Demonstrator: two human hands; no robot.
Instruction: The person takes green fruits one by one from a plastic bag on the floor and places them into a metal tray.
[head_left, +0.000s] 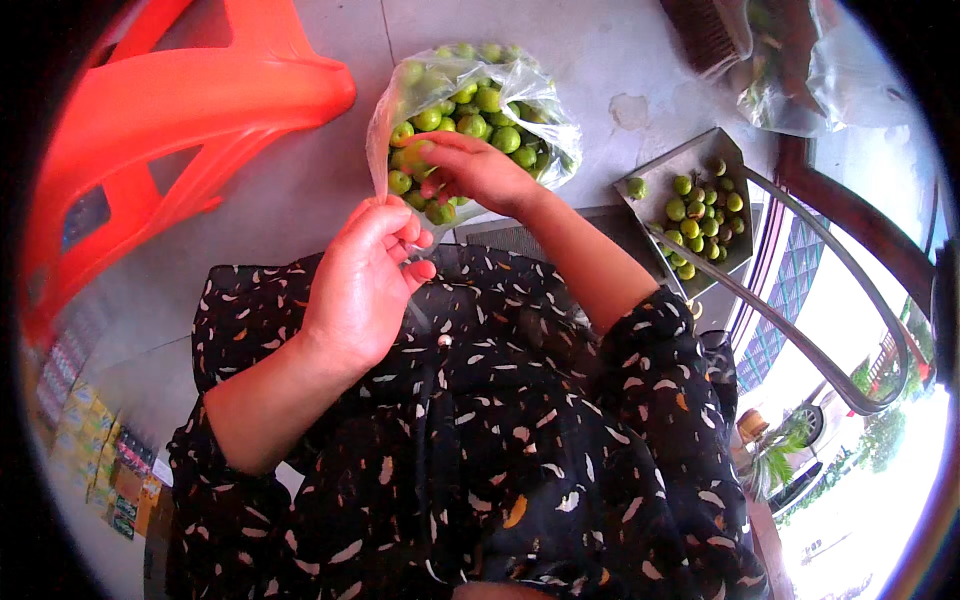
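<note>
A clear plastic bag (529, 79) full of round green fruits (471, 124), which look like limes, lies open on the floor before me. My left hand (375, 259) pinches the near left edge of the bag between thumb and fingers, the other fingers loosely curled. Over the bag's opening, my right hand (472, 169) reaches in from the right, its fingertips around one green fruit (416, 156). Part of the right hand's fingers is hidden behind its back.
Right of the bag stands a metal dustpan (645, 157) with a long looped handle, holding several green and browned fruits. A red plastic chair (217, 97) lies at the upper left. A broom (709, 37) and plastic bags (855, 75) are at the upper right.
</note>
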